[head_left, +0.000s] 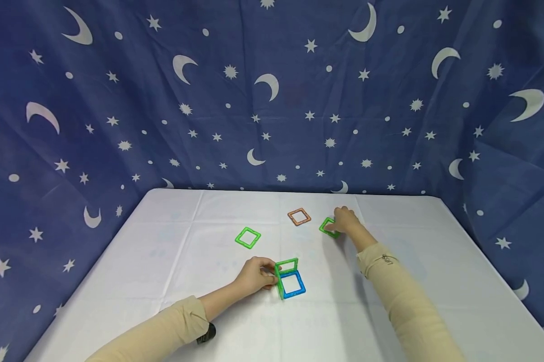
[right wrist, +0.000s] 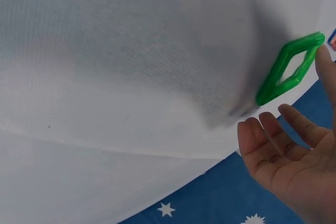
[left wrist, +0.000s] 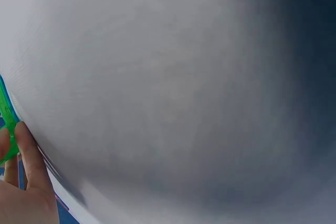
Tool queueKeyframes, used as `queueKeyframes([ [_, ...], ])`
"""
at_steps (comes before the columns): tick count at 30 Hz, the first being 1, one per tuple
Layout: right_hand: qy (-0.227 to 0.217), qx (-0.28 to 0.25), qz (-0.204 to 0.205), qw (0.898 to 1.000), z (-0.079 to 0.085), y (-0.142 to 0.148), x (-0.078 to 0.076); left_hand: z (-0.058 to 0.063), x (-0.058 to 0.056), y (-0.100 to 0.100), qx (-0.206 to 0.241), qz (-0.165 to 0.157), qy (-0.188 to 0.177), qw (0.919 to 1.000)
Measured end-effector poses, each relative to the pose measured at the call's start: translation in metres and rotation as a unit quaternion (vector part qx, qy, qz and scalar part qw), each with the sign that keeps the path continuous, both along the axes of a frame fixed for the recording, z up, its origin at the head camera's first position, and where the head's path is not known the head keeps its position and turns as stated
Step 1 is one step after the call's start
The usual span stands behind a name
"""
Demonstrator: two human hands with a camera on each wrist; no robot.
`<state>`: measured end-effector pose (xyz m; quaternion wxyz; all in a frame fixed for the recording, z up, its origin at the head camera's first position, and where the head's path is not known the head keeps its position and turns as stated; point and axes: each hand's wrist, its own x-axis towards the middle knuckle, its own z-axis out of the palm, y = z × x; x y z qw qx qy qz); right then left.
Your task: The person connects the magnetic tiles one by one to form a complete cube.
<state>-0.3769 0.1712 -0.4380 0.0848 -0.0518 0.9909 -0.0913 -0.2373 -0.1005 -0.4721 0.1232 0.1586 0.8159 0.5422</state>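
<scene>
A blue square magnetic tile (head_left: 293, 294) lies flat on the table, with a green square tile (head_left: 288, 261) standing along its back edge. Another green tile (head_left: 280, 287) stands at its left side, seen nearly edge-on. My left hand (head_left: 252, 275) pinches that left green tile between thumb and fingers; the left wrist view catches only part of it. Farther back on the right, my right hand (head_left: 347, 224) reaches over a loose green square tile (right wrist: 272, 80). Its thumb is at one corner of the tile, while the other fingers (right wrist: 278, 140) are spread loosely beside it.
An orange square tile (head_left: 299, 216) lies near the table's back, left of the right hand. One more green square tile (head_left: 247, 238) lies beyond the left hand. A white cloth covers the table (head_left: 185, 261); a blue star-and-moon curtain (head_left: 235, 125) hangs behind.
</scene>
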Motion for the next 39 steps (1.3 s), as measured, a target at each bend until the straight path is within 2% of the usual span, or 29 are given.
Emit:
queueKeyframes([
  [10, 0.013, -0.017, 0.002, 1.000, -0.001, 0.000, 0.001, 0.003, -0.001, 0.001, -0.005, -0.003, 0.029, 0.9996],
  [20, 0.002, -0.004, 0.000, 1.000, -0.012, -0.008, 0.007, 0.000, 0.005, 0.000, -0.002, -0.005, 0.019, 0.9998],
  [27, 0.019, -0.005, 0.005, 1.000, -0.015, -0.009, 0.010, -0.003, 0.004, -0.003, -0.004, -0.002, 0.021, 0.9998],
  [34, 0.041, -0.031, 0.017, 0.999, -0.013, -0.006, 0.011, 0.003, 0.005, -0.003, -0.009, 0.004, 0.020, 0.9997],
  [39, 0.057, -0.037, 0.025, 0.997, -0.013, 0.001, 0.013, 0.003, 0.004, 0.000, -0.010, -0.002, 0.020, 0.9997],
])
